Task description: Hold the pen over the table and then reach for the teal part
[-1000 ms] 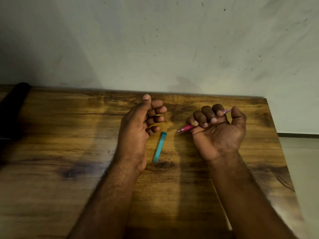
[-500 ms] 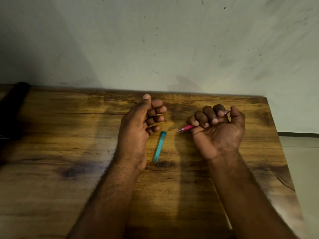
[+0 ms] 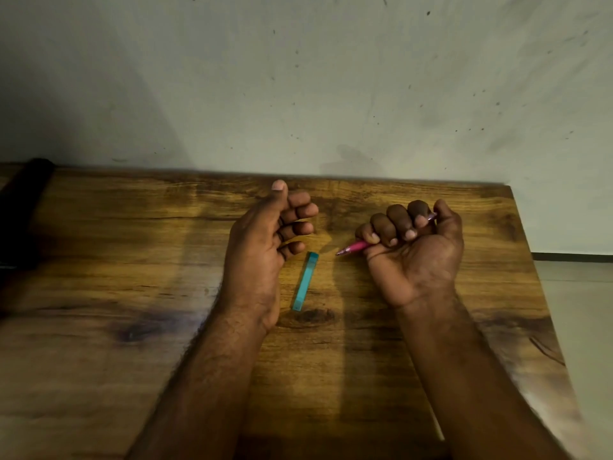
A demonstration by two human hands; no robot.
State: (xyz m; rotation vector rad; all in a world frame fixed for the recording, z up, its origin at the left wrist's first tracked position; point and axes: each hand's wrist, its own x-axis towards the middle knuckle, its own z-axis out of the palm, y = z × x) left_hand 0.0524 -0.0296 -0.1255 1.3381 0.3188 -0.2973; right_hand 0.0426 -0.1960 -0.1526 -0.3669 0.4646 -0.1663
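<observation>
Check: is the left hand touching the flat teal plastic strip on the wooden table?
Apart. The head view shows bare table between the left hand and the teal strip.

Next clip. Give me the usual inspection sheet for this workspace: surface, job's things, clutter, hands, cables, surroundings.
Surface: wooden table with dark knots and streaky grain, far edge against the wall.
Job's things: pink pen gripped in the right hand, tip pointing left; teal cap lying flat on the table between the hands, touching neither.
Clutter: dark object at the far left edge, too dim to identify.
Hands: left hand rests on its edge beside the teal cap, fingers loosely curled, holding nothing; right hand fisted round the pink pen, palm up.
Cables: nothing seen.
Surroundings: pale wall with small dark specks; light floor to the right of the table.
</observation>
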